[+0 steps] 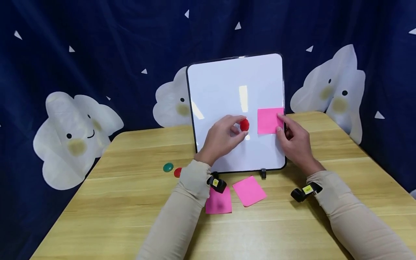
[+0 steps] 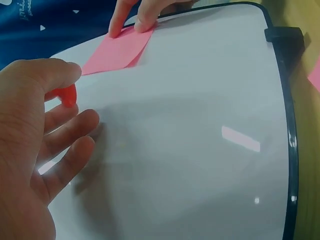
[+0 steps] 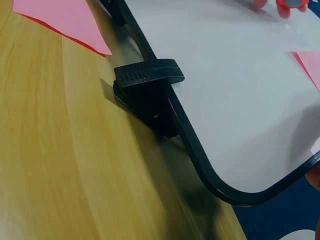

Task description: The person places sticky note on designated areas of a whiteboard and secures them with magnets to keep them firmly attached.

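The left grip (image 1: 222, 140) is pinching the red disc (image 1: 245, 125) in front of the whiteboard (image 1: 224, 83), while the right grip (image 1: 296, 142) is pinching the pink note (image 1: 267, 121) at the board's right edge, where even pressure is probably holding it flattest.

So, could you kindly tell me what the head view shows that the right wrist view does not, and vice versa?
Only the head view shows the green disc, the second red disc and the sleeves.

Only the right wrist view shows the grey face of the raised red disc and the black clip's ridges.

Both show the whiteboard, its pink note, the table and the blue curtain.
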`<state>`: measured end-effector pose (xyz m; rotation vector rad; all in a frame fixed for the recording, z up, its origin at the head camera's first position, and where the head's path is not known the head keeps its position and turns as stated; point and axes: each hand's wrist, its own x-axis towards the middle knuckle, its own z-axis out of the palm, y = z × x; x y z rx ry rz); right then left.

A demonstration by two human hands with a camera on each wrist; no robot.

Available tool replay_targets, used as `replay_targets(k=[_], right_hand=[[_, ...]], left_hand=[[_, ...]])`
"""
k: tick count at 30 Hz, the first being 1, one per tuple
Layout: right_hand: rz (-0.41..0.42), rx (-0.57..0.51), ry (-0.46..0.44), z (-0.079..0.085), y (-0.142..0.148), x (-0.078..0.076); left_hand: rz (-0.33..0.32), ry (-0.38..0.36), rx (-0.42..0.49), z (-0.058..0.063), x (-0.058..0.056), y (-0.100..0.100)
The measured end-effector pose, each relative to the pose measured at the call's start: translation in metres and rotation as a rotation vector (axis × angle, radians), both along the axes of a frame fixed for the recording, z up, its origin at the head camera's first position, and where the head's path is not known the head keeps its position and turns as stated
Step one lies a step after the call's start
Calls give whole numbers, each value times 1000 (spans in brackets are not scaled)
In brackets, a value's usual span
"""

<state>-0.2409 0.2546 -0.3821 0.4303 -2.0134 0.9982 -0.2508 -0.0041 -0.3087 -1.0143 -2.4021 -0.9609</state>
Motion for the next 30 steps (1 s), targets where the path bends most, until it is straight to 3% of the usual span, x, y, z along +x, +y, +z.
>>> replay_targets(k=[8, 21, 30], right_hand=[[-17, 0, 15, -1, 0, 0], [-2, 4, 20, -4, 3, 0], [-18, 21, 1, -4, 2, -1]], left_hand=[[44, 37, -22, 3, -2, 15], [167, 259, -178, 10, 0, 38], [183, 317, -224, 16, -6, 44]])
